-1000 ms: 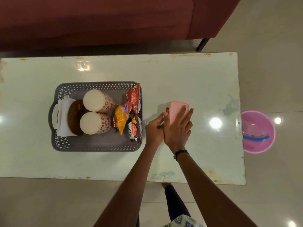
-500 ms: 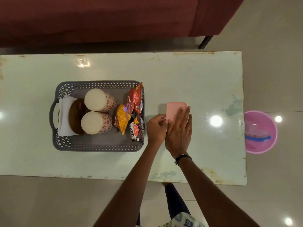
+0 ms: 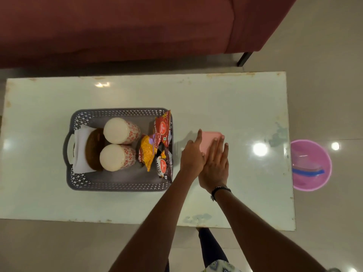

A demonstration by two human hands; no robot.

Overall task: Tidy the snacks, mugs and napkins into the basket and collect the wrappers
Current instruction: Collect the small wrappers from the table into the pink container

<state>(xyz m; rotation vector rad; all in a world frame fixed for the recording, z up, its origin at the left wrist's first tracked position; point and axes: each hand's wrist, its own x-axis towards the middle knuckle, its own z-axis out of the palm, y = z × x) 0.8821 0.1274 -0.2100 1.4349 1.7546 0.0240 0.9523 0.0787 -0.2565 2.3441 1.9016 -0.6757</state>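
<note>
A grey basket [image 3: 117, 111] stands on the white table [image 3: 235, 107]. It holds two patterned mugs [image 3: 117, 130] [image 3: 114, 157], a white napkin [image 3: 79, 150] with a brown round thing [image 3: 94, 148] on it, and red and yellow snack packets [image 3: 163, 126] [image 3: 147, 150] along its right wall. Just right of the basket a flat pink object [image 3: 209, 138] lies on the table. My right hand [image 3: 215, 163] rests flat on top of it, fingers stretched out. My left hand [image 3: 191, 156] touches its left edge with the fingers extended.
A pink bowl [image 3: 311, 165] sits on the floor past the table's right end, with a blue-edged clear wrapper [image 3: 306, 169] inside. A dark red sofa [image 3: 117, 26] runs along the far side of the table.
The pink object, tilted up between both hands a second ago, now lies flat on the table. My left hand has uncurled from a fist to stretched fingers. The view has shifted slightly.
</note>
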